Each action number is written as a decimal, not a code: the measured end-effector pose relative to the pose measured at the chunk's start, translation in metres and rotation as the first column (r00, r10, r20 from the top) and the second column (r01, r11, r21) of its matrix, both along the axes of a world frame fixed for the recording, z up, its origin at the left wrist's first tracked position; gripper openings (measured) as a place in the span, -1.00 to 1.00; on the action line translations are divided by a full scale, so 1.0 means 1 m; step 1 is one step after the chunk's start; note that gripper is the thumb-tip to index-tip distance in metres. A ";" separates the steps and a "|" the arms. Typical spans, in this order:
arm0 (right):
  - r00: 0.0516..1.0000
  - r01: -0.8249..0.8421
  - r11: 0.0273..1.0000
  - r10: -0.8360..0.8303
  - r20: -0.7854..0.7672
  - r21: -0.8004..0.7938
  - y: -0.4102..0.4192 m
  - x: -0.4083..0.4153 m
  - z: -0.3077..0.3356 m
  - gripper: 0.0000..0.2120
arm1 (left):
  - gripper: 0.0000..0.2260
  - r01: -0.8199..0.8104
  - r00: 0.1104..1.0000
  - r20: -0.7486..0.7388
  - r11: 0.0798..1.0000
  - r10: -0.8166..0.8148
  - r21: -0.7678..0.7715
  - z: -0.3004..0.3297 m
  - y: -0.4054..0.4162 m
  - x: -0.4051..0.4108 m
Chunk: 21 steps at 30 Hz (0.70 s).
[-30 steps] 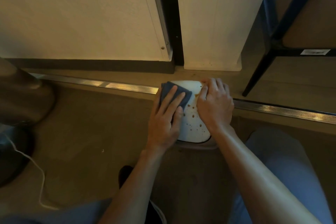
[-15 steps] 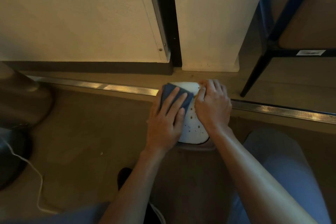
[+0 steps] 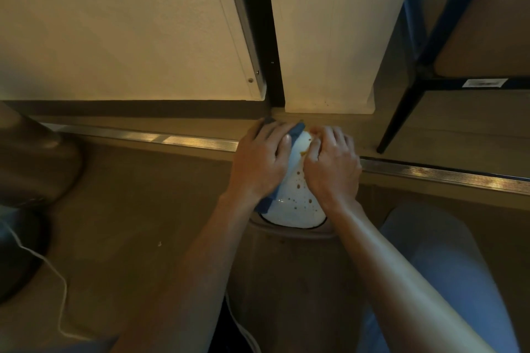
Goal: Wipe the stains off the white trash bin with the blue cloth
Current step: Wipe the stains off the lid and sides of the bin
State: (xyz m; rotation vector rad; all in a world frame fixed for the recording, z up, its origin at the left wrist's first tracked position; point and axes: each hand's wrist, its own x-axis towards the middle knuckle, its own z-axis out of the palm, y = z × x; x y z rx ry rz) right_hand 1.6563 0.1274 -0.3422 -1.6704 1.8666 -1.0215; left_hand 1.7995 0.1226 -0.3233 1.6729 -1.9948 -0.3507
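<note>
The white trash bin (image 3: 295,206) stands on the floor at the centre of the head view, its lid speckled with brown stains. My left hand (image 3: 262,159) lies flat on the blue cloth (image 3: 265,202) and presses it against the bin's left side; the cloth's edges show above my fingers and below my wrist. My right hand (image 3: 332,166) rests on the bin's right side with its fingers curved over the top edge, steadying it. Both hands hide much of the lid.
A metal floor strip (image 3: 172,140) runs left to right behind the bin. White door panels (image 3: 129,37) rise beyond it. A black chair leg (image 3: 401,114) stands at the right. A dark rounded base (image 3: 31,169) and white cord (image 3: 61,289) lie at the left. My knee (image 3: 438,266) is lower right.
My left hand has slid the blue cloth away from me toward the bin's far left edge, covering more of that side. My right hand has stayed on the bin.
</note>
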 end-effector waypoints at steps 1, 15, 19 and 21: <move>1.000 -0.002 1.000 0.002 -0.002 0.000 0.001 0.000 0.000 -0.67 | -0.66 -0.001 1.000 -0.030 1.000 0.001 0.002 -0.004 0.007 0.006; 1.000 -0.008 1.000 0.008 -0.016 0.008 -0.001 0.000 0.000 -0.61 | -0.66 -0.026 0.999 0.044 0.998 0.029 -0.059 -0.005 0.020 -0.002; 1.000 -0.007 1.000 0.007 -0.020 0.010 -0.002 0.000 -0.001 -0.63 | -0.69 -0.159 0.976 -0.130 0.979 0.176 0.131 -0.003 0.008 0.009; 1.000 -0.005 1.000 0.005 -0.021 0.013 -0.002 0.001 -0.001 -0.64 | -0.71 -0.214 0.961 -0.118 0.943 0.250 0.253 0.007 -0.017 0.003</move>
